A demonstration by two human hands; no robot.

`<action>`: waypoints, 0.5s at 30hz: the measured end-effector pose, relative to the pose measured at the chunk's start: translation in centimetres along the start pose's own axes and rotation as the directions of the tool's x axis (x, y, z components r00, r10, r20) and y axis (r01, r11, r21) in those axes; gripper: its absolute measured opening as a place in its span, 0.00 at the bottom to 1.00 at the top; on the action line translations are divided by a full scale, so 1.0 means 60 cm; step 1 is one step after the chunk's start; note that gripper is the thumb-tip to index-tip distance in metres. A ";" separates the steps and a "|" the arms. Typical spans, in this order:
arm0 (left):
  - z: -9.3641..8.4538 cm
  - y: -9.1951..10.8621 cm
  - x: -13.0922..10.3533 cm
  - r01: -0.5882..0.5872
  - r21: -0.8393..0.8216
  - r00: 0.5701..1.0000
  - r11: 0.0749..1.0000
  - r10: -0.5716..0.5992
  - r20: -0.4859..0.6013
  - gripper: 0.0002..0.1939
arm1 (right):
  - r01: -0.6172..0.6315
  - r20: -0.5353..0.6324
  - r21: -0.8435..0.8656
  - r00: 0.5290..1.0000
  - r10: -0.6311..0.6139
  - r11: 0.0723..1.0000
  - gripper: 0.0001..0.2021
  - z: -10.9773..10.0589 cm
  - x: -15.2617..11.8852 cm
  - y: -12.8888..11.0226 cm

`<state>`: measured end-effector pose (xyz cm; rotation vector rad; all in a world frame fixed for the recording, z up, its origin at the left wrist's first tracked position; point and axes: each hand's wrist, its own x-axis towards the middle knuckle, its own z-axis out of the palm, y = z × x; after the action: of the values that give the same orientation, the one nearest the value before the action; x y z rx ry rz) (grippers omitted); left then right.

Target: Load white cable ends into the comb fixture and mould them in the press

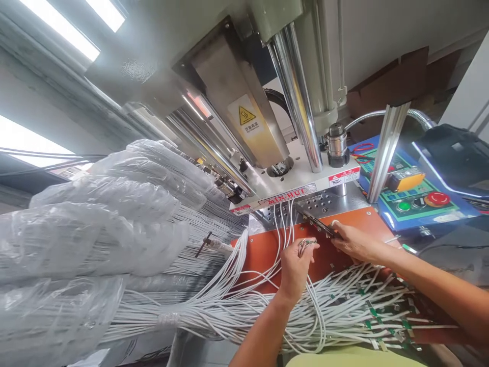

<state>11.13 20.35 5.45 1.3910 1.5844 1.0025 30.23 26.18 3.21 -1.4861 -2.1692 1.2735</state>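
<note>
My left hand (pixel 296 267) is closed on several small metal connectors (pixel 306 246) with white cables hanging below them, over the orange-red board (pixel 263 248). To its right, my right hand (pixel 351 242) grips the near end of a dark metal bar (pixel 319 223). The bar's far end reaches onto the perforated metal plate (pixel 324 203) under the press. A few white cables (pixel 283 219) run from beneath the press over the board's edge. Below both hands lies a wide bundle of white cables (pixel 332 311) with green and metal ends.
The press (pixel 290 188) stands ahead, a heat warning label on its block. At right is a blue control panel (pixel 385 204) with green and red buttons (pixel 438 199). Plastic-wrapped cable bundles (pixel 87 239) fill the left. A T-handled screw (pixel 208 243) sticks out left of the board.
</note>
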 end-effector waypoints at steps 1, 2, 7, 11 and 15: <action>0.002 -0.003 0.002 0.032 -0.029 0.999 0.999 -0.032 -0.003 0.13 | 0.010 -0.006 0.008 1.000 -0.010 1.000 0.04 0.004 0.001 0.003; 0.003 -0.007 0.005 0.066 -0.071 0.998 0.995 -0.065 0.010 0.14 | 0.022 -0.012 0.017 1.000 -0.022 1.000 0.03 0.008 0.002 0.006; 0.012 -0.031 0.016 0.269 -0.297 0.956 0.916 -0.216 0.200 0.17 | 0.017 -0.019 0.082 1.000 -0.016 0.996 0.05 0.024 0.003 0.016; 0.015 -0.033 0.015 0.271 -0.313 0.958 0.910 -0.224 0.178 0.15 | 0.072 -0.056 0.053 0.996 -0.069 0.996 0.05 0.029 0.004 0.020; 0.017 -0.027 0.012 0.128 -0.041 0.988 0.991 -0.124 0.089 0.11 | 0.093 -0.073 0.012 0.993 -0.091 0.996 0.04 0.033 0.002 0.026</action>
<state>11.42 20.97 3.52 1.2692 1.5554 0.8863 29.99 25.43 0.85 -1.3869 -2.1503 1.1853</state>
